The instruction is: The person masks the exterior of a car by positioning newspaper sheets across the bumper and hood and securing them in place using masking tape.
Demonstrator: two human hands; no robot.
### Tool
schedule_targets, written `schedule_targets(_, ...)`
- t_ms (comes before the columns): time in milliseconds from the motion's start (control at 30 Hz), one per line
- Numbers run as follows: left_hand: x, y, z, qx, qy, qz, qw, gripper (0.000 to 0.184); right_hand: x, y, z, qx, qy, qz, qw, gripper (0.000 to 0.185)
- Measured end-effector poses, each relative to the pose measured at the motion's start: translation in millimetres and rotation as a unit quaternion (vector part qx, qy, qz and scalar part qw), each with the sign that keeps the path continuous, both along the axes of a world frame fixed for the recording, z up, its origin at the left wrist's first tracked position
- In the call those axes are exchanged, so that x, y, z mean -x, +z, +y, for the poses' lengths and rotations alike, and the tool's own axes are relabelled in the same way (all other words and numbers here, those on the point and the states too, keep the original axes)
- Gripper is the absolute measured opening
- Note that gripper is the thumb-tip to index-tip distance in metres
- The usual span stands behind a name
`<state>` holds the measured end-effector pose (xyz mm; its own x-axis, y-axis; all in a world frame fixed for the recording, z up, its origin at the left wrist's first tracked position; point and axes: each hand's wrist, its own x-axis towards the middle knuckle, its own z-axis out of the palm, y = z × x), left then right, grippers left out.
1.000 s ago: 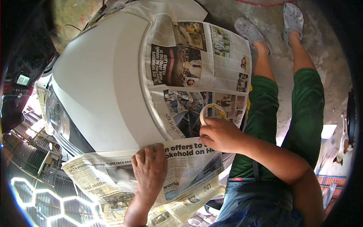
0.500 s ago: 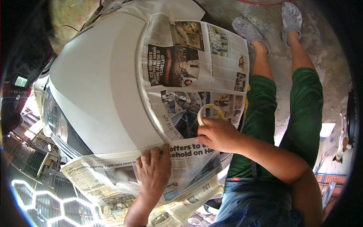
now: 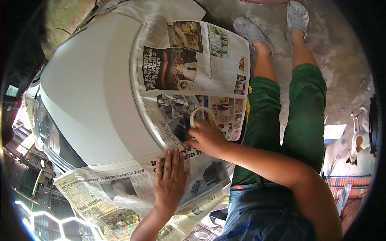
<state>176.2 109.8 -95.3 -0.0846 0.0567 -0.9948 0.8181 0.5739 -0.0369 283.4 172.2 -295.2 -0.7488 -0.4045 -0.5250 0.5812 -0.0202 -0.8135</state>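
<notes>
My left hand lies flat on a newspaper sheet, its fingers stretched out near the sheet's upper edge. Just to the right, my right hand grips a roll of masking tape, with its fingertips low at the seam between this sheet and another newspaper sheet. That other sheet covers the side of a white car panel. The two hands are close together. Any loose strip of tape under the fingers is too small to make out.
Below are my legs in green trousers and grey clogs on the concrete floor. A dark window borders the panel at left. An animal, white and brown, lies at the far right.
My left hand has moved right along the paper and its fingers have straightened. My right hand, with the tape roll, has shifted left towards it. The whole view has shifted slightly.
</notes>
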Motion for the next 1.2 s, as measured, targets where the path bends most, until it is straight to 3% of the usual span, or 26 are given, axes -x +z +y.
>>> schedule_targets(67, -11.0, -0.6, -8.0, -0.019, -0.039, -0.008, 0.999, 0.067, 0.7, -2.6, 5.7, -0.055, -0.016, 0.002, 0.998, 0.041)
schedule_targets(133, -16.0, -1.0, -2.0, -0.005, 0.007, -0.074, 0.997, 0.064, 6.8, -10.6, 22.1, -0.108, -0.035, -0.014, 0.993, 0.039)
schedule_targets(167, -19.2, 1.0, 1.9, 0.001, 0.029, -0.107, 0.994, 0.063, 8.3, -14.0, 31.9, -0.147, -0.08, 0.013, 0.986, 0.029)
schedule_targets(233, -43.5, 8.7, -9.5, -0.028, -0.011, -0.153, 0.988, 0.061, 9.7, 0.1, 56.9, -0.157, -0.078, 0.03, 0.984, 0.019)
schedule_targets(300, -69.8, 12.9, -18.7, -0.055, -0.058, -0.177, 0.981, 0.062, 2.2, 29.0, 61.0, -0.06, -0.034, -0.038, 0.997, 0.014)
schedule_targets(367, -99.3, 12.6, -27.8, -0.051, -0.049, -0.218, 0.973, 0.064, -8.2, 57.1, 41.4, 0.075, -0.016, -0.199, 0.977, 0.023)
schedule_targets(433, -124.1, 22.4, -29.1, -0.046, -0.025, -0.25, 0.967, 0.066, -27.2, 77.7, 0.9, 0.109, -0.116, -0.206, 0.966, 0.039)
schedule_targets(500, -142.8, 37.1, -23.4, -0.042, 0.014, -0.269, 0.962, 0.068, -14.8, 92.0, -11.0, 0.096, -0.089, -0.221, 0.966, 0.049)
schedule_targets(533, -140.0, 40.8, -7.9, -0.074, -0.02, -0.253, 0.965, 0.061, 2.6, 100.4, -3.9, 0.091, -0.097, -0.258, 0.957, 0.046)
schedule_targets(633, -173.5, 62.0, -1.5, -0.027, 0.134, -0.357, 0.924, 0.049, -2.0, 97.7, -11.2, 0.089, -0.101, -0.238, 0.962, 0.045)
schedule_targets(667, -199.6, 73.5, -17.7, -0.11, 0.102, -0.336, 0.93, 0.041, -5.5, 93.8, -14.4, 0.102, -0.108, -0.233, 0.961, 0.045)
schedule_targets(833, -280.6, 93.1, -50.9, -0.102, 0.07, -0.342, 0.932, 0.041, -21.4, 84.6, -24.0, 0.111, -0.12, -0.233, 0.959, 0.04)
schedule_targets(900, -295.4, 92.3, -54.6, -0.099, 0.042, -0.38, 0.919, 0.042, -24.1, 82.1, -24.4, 0.076, -0.091, -0.288, 0.95, 0.041)
schedule_targets(967, -297.9, 76.8, -49.3, -0.089, -0.044, -0.488, 0.867, 0.043, -30.7, 73.5, -25.9, 0.076, -0.065, -0.306, 0.947, 0.044)
schedule_targets(1033, -299.7, 66.6, -48.1, -0.076, 0.064, -0.47, 0.877, 0.038, -27.5, 60.7, -25.6, 0.11, -0.046, -0.283, 0.952, 0.046)
schedule_targets(1067, -298.9, 61.0, -48.0, -0.072, 0.118, -0.458, 0.878, 0.035, -20.2, 65.5, -12.7, 0.098, -0.014, -0.309, 0.946, 0.048)
schedule_targets(1167, -281.5, 39.2, -10.0, -0.047, 0.192, -0.439, 0.877, 0.034, -37.4, 63.8, -8.2, -0.024, -0.029, -0.188, 0.981, 0.051)
schedule_targets(1200, -269.0, 35.9, 3.4, -0.025, 0.208, -0.427, 0.879, 0.034, -10.2, 72.4, 23.9, -0.007, 0.011, -0.2, 0.98, 0.056)
